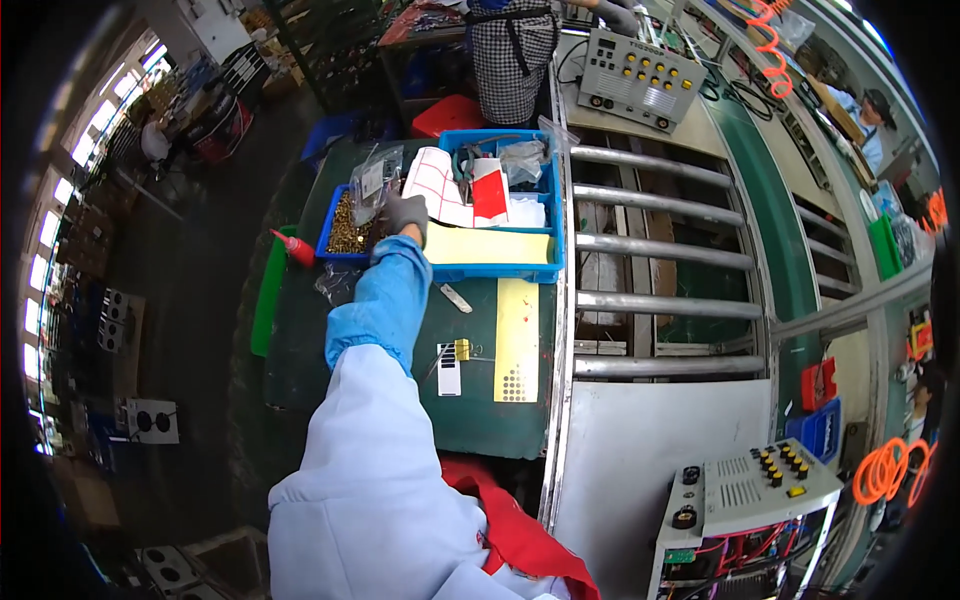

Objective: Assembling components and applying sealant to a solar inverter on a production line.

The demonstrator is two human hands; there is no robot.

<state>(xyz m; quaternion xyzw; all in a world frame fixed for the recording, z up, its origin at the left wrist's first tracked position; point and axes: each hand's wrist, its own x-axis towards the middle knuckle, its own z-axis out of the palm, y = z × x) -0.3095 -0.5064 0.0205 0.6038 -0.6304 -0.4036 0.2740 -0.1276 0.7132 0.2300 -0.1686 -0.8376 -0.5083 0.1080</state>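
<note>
My left hand (408, 214), in a dark grey glove, reaches forward to the gap between a small blue bin (325, 238) and a larger blue tray (490, 272). Small brass-coloured parts (346, 230) fill the bin. A clear plastic bag (374, 182) with a pale label lies over the bin's far side, right by my fingers. How the fingers are bent is hard to make out. Inside the tray are white sheets with red lines (433, 185), a red-and-white piece (490, 194), a yellow sheet (488, 246) and tools with dark handles. My right hand is outside the picture.
On the green table lie a yellow strip (517, 335), a black-and-white card (449, 372), a yellow clip (462, 349) and a red bottle (295, 248). Metal rollers (665, 303) run along the right. An open-sided electronic unit (745, 500) stands near right. Another person (512, 60) stands beyond.
</note>
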